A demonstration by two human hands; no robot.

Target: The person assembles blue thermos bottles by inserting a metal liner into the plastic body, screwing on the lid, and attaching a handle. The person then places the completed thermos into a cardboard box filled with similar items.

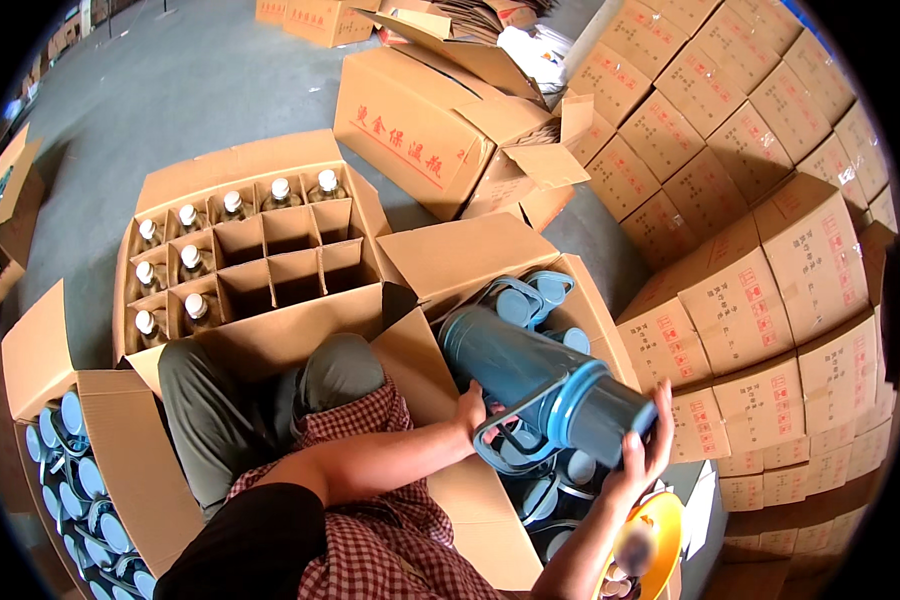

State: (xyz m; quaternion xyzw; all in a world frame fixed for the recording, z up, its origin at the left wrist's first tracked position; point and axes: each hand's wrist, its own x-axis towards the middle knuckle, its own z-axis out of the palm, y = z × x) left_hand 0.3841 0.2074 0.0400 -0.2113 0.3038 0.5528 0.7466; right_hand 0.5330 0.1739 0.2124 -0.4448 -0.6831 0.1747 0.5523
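Observation:
A large blue vacuum flask [505, 365] lies tilted across the open carton [598, 325] at my right, its capped end pointing to the lower right. My left hand [473, 412] supports its side from below, close to the looped handle, and its fingers are partly hidden behind the flask. Around the blue cup lid [615, 418] curl the fingers of my right hand [642, 458]. More blue flasks [540, 498] stand in the carton beneath. Beside my right forearm is a yellow bowl [672, 530] with small pieces in it.
Ahead, a divided carton [240, 150] holds several glass liners [192, 262] with white tops. At the left, another carton [135, 455] contains blue flasks. Beyond stands a large open carton [410, 130]. Stacked cartons [740, 320] wall off the right side.

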